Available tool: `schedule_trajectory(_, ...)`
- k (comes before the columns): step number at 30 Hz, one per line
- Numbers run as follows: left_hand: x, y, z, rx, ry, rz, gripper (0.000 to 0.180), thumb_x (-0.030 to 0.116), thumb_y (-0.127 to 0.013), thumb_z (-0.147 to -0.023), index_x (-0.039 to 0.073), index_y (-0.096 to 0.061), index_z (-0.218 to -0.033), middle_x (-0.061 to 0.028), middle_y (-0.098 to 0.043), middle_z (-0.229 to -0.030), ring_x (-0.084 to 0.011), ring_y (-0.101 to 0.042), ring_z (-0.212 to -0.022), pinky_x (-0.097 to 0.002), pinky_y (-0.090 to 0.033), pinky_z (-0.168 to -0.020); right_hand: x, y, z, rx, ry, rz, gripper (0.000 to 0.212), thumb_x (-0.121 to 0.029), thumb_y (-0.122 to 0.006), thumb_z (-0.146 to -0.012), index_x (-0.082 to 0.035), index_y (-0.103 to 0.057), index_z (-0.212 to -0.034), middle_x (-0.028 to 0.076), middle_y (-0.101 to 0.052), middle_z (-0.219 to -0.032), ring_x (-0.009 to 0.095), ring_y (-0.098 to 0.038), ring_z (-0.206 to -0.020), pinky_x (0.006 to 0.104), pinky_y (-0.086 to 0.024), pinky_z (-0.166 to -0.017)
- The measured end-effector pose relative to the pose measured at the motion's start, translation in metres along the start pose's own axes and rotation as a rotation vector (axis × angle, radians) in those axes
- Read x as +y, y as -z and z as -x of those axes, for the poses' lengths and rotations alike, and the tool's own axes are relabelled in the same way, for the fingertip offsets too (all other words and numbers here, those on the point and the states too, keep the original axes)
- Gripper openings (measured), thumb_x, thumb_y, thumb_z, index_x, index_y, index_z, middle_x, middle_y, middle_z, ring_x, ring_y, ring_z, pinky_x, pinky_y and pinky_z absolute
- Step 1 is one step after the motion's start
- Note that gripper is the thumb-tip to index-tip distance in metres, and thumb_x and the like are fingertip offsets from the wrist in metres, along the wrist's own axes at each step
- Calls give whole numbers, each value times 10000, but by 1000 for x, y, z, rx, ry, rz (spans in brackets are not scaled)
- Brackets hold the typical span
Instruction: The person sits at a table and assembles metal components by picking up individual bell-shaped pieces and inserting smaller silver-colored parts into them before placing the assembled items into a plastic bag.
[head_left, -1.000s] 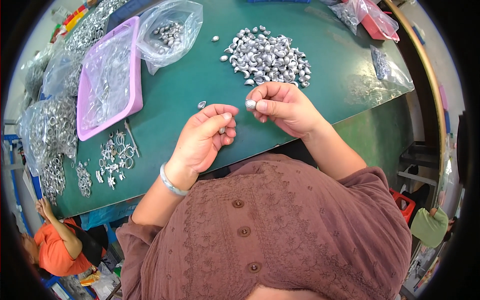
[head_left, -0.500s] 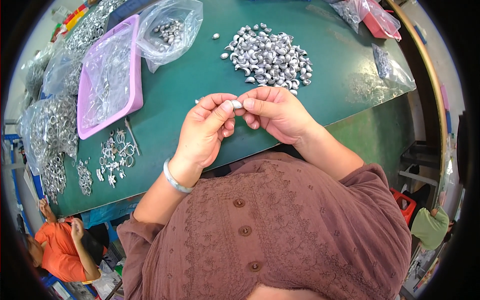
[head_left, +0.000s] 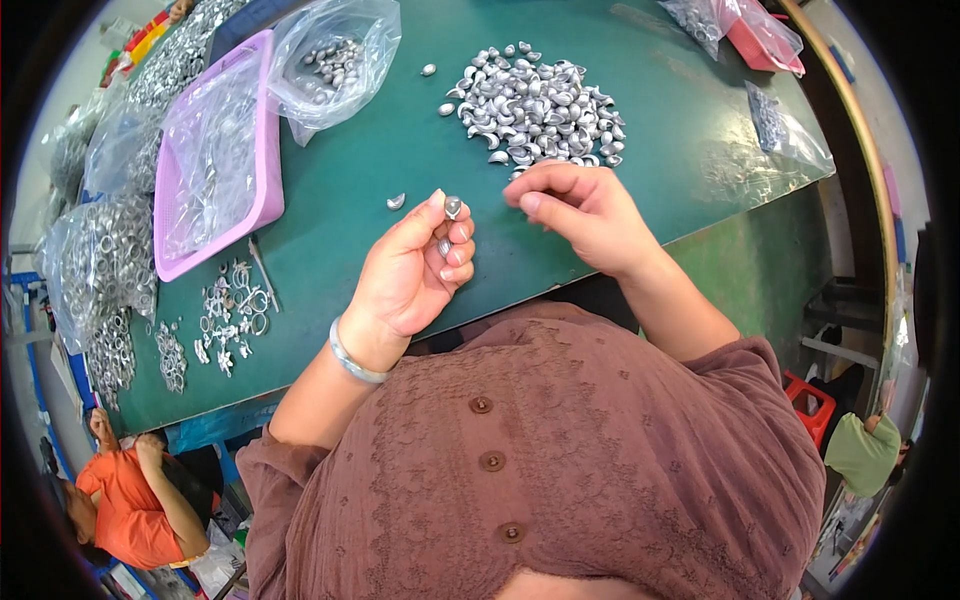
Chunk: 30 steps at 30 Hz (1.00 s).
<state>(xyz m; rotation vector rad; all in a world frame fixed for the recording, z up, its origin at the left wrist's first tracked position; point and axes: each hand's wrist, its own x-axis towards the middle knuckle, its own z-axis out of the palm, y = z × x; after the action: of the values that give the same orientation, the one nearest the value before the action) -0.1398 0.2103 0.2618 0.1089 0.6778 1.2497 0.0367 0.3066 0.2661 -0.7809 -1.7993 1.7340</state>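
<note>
My left hand [head_left: 415,258] is closed on a small curved silver metal piece [head_left: 453,207], pinched upright between thumb and forefinger. A second silver piece [head_left: 444,246] shows lower down, among the curled fingers of that hand. My right hand [head_left: 585,212] is just in front of a heap of silver curved pieces [head_left: 540,105]; its thumb and forefinger are apart, with nothing visible between them. By the left fingertips, a single curved piece [head_left: 396,201] lies on the green table [head_left: 360,170].
To the left stands a lilac basket [head_left: 270,150] lined with plastic, beside a clear bag [head_left: 375,75] of round pieces. Ring-like metal parts [head_left: 235,310] and a thin tool [head_left: 264,270] lie nearer. A red tray [head_left: 765,40] sits far right. A person in orange [head_left: 130,505] is at lower left.
My hands have come apart. The right one has moved right, toward the heap, while the left keeps the piece and now holds it upright. The lone piece beside the left hand has come into view.
</note>
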Motion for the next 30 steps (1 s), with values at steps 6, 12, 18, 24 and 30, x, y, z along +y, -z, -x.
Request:
schedule_trajectory(6,-1,0,0,20,22,88,215,258,-486,-884,64,-502,-792,-15,-447,-690,-85,-395,-555,-189,-335,-463,4,27,8,44,344,892,152,-102,-619,-719,-50,-601,-860,77,-537,-790,245,-539,-731,324,-438,-634)
schedule_trajectory(12,-1,-4,-1,67,5,44,193,230,-492,-871,62,-498,-776,-27,-467,-709,-98,-424,-572,-197,-362,-481,8,30,13,10,255,945,199,-124,-638,-688,-66,-602,-875,74,-527,-830,257,-538,-809,349,-445,-690)
schedule_trajectory(18,-2,4,-3,22,-17,34,154,152,-489,-843,8,-533,-875,-92,-548,-854,-165,-533,-713,-241,-460,-579,13,26,9,13,295,1012,163,-120,-638,-684,-73,-599,-835,62,-520,-781,251,-535,-775,349,-439,-672)
schedule_trajectory(24,-5,0,-3,89,-33,-116,201,150,-491,-849,-10,-549,-954,-102,-567,-904,-175,-556,-779,-265,-476,-651,18,24,9,43,280,688,128,-22,-626,-717,-49,-585,-835,49,-557,-766,175,-557,-676,276,-444,-596)
schedule_trajectory(30,-10,-4,-4,57,58,-348,235,257,-520,-864,36,-569,-928,-3,-530,-735,-91,-473,-628,-210,-374,-547,5,4,8,-32,271,307,118,1,-603,-735,-14,-557,-842,69,-578,-751,127,-568,-660,246,-456,-591)
